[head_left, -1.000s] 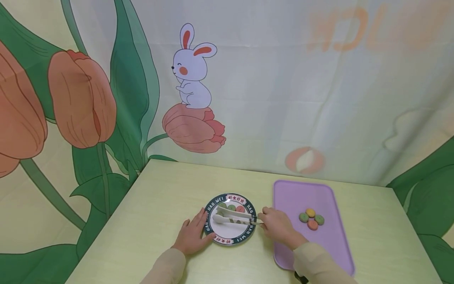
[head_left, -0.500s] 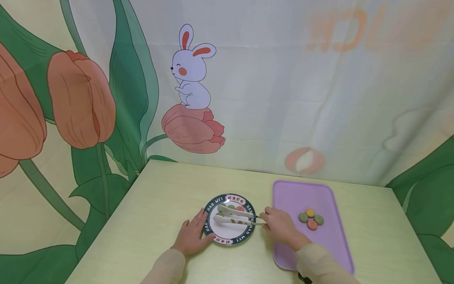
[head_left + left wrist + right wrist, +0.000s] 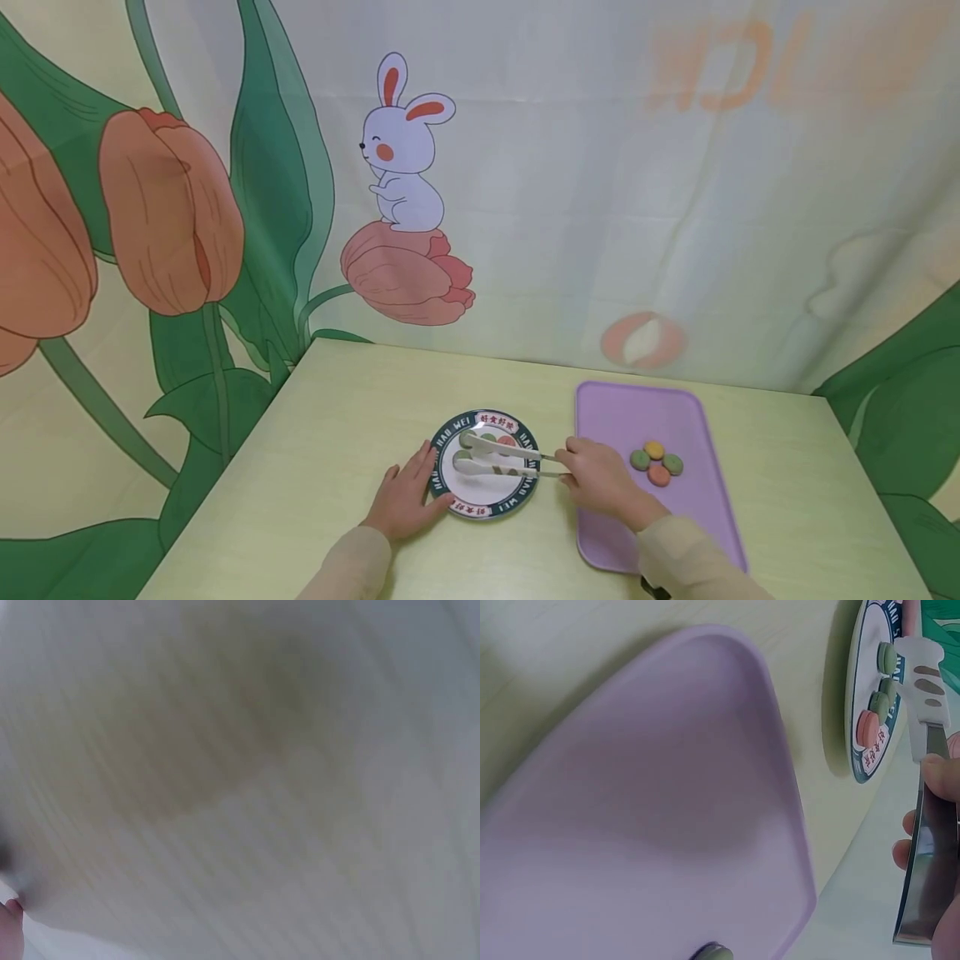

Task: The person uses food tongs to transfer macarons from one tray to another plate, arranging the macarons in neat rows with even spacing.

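Note:
My right hand point(image 3: 600, 477) grips a pair of tongs point(image 3: 930, 817) with metal arms and white tips. In the head view the tongs point(image 3: 501, 460) reach leftward over a round plate point(image 3: 480, 512) with a dark lettered rim. Green macarons point(image 3: 886, 658) and a pink macaron point(image 3: 868, 728) sit on the plate; the tips overlap some of them, and a bit of green shows between the tips. My left hand point(image 3: 405, 493) rests at the plate's left rim, fingers straight and thumb apart. The left wrist view is mostly blurred sleeve.
Right of the plate lies a purple tray point(image 3: 637, 408), partly under my right forearm. On it a yellow macaron point(image 3: 654, 450), two green ones and an orange-pink macaron point(image 3: 659, 476) form a cluster. The pale table point(image 3: 375, 375) meets a printed curtain point(image 3: 540, 208) behind.
My right hand has shifted slightly to the right with the tongs, whose tips stay over the plate and stand a little wider apart. My left hand keeps its place at the rim.

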A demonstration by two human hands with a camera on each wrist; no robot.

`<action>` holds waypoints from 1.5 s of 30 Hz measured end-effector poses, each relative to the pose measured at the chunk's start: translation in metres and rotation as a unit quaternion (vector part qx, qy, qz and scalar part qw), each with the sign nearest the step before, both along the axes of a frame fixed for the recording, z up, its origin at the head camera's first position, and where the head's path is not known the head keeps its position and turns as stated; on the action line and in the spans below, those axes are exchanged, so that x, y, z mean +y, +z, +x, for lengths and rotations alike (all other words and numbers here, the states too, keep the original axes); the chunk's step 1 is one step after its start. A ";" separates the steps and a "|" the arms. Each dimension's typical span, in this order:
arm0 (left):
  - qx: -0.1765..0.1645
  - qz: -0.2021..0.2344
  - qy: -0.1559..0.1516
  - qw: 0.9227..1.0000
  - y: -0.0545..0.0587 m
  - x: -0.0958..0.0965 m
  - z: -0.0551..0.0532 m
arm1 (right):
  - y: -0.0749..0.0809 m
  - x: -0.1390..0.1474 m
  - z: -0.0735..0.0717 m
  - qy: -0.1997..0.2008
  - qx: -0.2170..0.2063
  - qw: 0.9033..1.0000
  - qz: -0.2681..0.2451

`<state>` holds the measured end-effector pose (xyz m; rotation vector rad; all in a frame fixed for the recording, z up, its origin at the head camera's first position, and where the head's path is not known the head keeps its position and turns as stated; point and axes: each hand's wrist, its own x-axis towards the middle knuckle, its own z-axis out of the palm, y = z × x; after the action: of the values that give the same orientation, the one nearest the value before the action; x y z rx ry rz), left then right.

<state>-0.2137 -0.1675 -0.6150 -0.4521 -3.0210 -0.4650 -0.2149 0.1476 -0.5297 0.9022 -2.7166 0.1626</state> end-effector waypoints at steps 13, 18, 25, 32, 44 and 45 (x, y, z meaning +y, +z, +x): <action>0.001 -0.003 0.003 1.000 -0.002 0.000 -0.001 | 0.011 0.011 0.003 0.007 -0.007 1.000 0.005; 0.005 -0.002 0.002 1.000 -0.002 0.000 -0.001 | 0.011 0.014 0.005 0.012 -0.005 1.000 0.003; 0.006 -0.003 0.000 1.000 -0.003 -0.001 0.000 | 0.017 0.016 0.010 0.012 0.002 1.000 -0.001; 0.003 0.002 -0.002 1.000 -0.002 -0.003 0.001 | 0.018 0.021 0.014 -0.004 -0.009 1.000 0.006; -0.001 0.002 -0.003 1.000 -0.003 -0.003 0.000 | 0.018 0.031 0.020 0.000 0.008 1.000 0.012; 0.000 0.003 -0.003 1.000 -0.003 -0.003 0.001 | 0.018 0.032 0.020 -0.001 0.009 1.000 0.015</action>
<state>-0.2132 -0.1702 -0.6181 -0.4620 -3.0187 -0.4735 -0.1946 0.1796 -0.5121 0.9049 -2.7109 0.1128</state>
